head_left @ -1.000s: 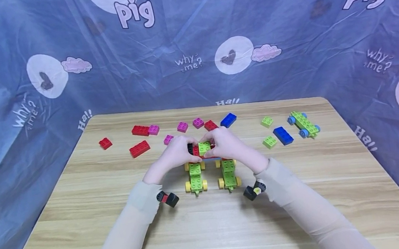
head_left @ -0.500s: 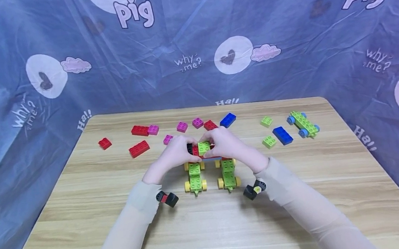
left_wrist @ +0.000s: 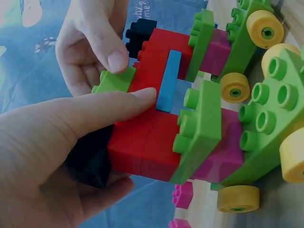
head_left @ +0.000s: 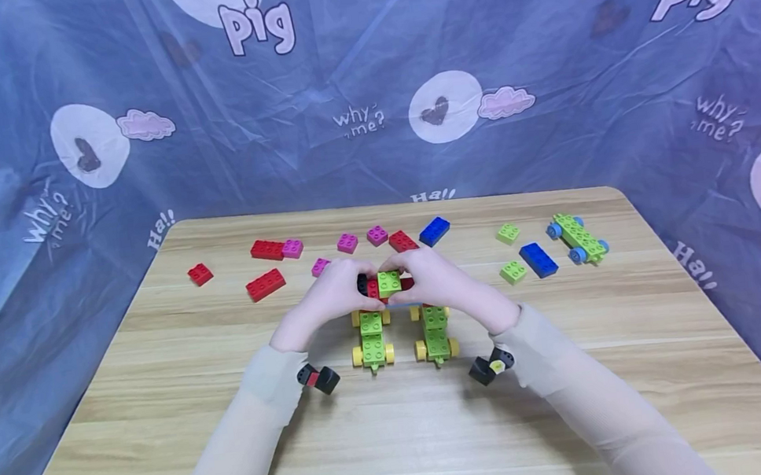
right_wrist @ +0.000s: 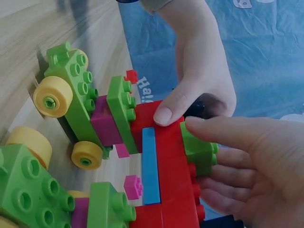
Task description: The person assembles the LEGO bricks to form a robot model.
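A building-brick structure spans two green wheeled bases (head_left: 373, 341) with yellow wheels. Purple and green bricks rise from the bases to a row of red bricks (left_wrist: 164, 142), with a blue brick (left_wrist: 169, 80) between them. My left hand (head_left: 340, 290) grips the structure's left end, thumb on the red brick and fingers behind a black brick (left_wrist: 90, 156). A light green brick (head_left: 389, 282) sits on top of the red row. My right hand (head_left: 431, 279) pinches this brick, thumb at its near side and fingers behind. Another black brick (left_wrist: 141, 35) shows at the other end.
Loose red bricks (head_left: 265, 285) and pink bricks (head_left: 348, 243) lie at the back left and centre. To the right are blue bricks (head_left: 538, 259), light green bricks (head_left: 513, 272) and a green wheeled base (head_left: 578, 237) with blue wheels. A blue printed cloth (head_left: 372, 167) hangs behind the table.
My right hand and wrist have shifted slightly to the right, and a little more red shows beside the light green brick. The left hand keeps its place.
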Demonstrator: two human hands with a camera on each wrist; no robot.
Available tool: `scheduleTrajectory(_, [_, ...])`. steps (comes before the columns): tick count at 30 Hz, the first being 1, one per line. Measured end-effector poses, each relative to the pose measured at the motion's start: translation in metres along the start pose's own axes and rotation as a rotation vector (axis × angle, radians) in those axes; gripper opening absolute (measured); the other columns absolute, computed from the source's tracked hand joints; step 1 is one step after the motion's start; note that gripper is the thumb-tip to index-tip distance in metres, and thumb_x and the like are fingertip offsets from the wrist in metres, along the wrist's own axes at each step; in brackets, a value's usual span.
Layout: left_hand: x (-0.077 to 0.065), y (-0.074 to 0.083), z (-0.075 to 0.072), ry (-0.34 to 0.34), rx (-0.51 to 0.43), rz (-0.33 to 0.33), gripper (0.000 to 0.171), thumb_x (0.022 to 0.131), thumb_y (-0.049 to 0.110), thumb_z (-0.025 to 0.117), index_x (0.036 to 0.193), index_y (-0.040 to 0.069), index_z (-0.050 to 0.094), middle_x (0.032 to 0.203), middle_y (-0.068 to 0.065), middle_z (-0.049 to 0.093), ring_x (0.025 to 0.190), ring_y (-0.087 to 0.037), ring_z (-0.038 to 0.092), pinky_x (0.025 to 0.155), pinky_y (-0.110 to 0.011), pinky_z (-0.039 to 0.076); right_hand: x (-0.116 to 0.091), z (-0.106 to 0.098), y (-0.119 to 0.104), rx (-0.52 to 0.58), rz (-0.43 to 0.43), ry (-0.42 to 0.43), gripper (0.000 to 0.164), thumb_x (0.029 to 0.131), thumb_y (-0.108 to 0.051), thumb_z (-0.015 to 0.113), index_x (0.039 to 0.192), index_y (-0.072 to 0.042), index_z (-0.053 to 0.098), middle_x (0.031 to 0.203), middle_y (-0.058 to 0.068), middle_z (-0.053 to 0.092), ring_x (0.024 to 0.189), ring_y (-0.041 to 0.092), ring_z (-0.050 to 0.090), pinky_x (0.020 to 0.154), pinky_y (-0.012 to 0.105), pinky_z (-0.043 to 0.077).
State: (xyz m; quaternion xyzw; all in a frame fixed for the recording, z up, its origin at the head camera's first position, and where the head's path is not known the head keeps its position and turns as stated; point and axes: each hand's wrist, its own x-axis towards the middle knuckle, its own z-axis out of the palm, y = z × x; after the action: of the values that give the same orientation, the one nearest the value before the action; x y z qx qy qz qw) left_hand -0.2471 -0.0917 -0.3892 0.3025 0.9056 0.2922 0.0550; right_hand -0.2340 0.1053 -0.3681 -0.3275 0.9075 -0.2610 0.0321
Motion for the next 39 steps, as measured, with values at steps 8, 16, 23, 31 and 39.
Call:
scheduleTrajectory(8, [-0.001, 0.001, -0.004, 0.016, -0.016, 0.022, 0.057, 0.072, 0.028, 0.085, 0.121, 0.006, 0.066, 0.112, -0.007, 0.071, 0.104, -0.022, 0.065, 0.094, -0.039, 0.05, -0.016, -0.009, 0.009, 0.052, -0.066, 0.103, 0.048, 0.081, -0.021, 0.078, 0.122, -0.001, 0.063, 0.119, 0.013, 0.066, 0.109, 0.028, 0.062, 0.093, 0.043, 0.051])
scheduleTrajectory(16, [-0.001, 0.002, -0.004, 0.04, -0.034, 0.071, 0.053, 0.077, 0.032, 0.081, 0.122, 0.007, 0.066, 0.117, -0.007, 0.069, 0.108, -0.027, 0.063, 0.093, -0.038, 0.051, -0.038, -0.021, 0.026, 0.168, -0.033, 0.279, 0.039, 0.085, -0.015, 0.074, 0.12, -0.002, 0.064, 0.118, 0.014, 0.067, 0.113, 0.03, 0.06, 0.097, 0.049, 0.048])
scheduleTrajectory(23, [-0.002, 0.004, -0.001, 0.067, -0.074, 0.099, 0.046, 0.082, 0.027, 0.077, 0.12, 0.005, 0.067, 0.116, -0.007, 0.069, 0.105, -0.025, 0.064, 0.091, -0.037, 0.053, -0.065, -0.029, 0.061, 0.151, 0.043, 0.519, 0.034, 0.084, -0.011, 0.074, 0.115, -0.001, 0.066, 0.115, 0.015, 0.068, 0.106, 0.029, 0.063, 0.093, 0.042, 0.05])
scheduleTrajectory(31, [-0.002, 0.003, 0.002, 0.069, -0.081, 0.097, 0.038, 0.084, 0.025, 0.076, 0.116, 0.007, 0.07, 0.107, -0.004, 0.071, 0.093, -0.016, 0.064, 0.08, -0.029, 0.054, -0.096, -0.032, 0.118, 0.144, 0.182, 0.551, 0.03, 0.087, -0.011, 0.071, 0.114, 0.0, 0.066, 0.112, 0.018, 0.069, 0.099, 0.026, 0.063, 0.085, 0.016, 0.046])
scheduleTrajectory(39, [-0.002, 0.004, 0.001, 0.062, -0.093, 0.076, 0.04, 0.084, 0.027, 0.076, 0.117, 0.007, 0.069, 0.105, -0.003, 0.071, 0.09, -0.014, 0.06, 0.077, -0.028, 0.052, -0.116, -0.032, 0.151, 0.103, 0.297, 0.449, 0.03, 0.086, -0.007, 0.07, 0.114, 0.003, 0.063, 0.11, 0.023, 0.067, 0.101, 0.039, 0.064, 0.087, 0.044, 0.05])
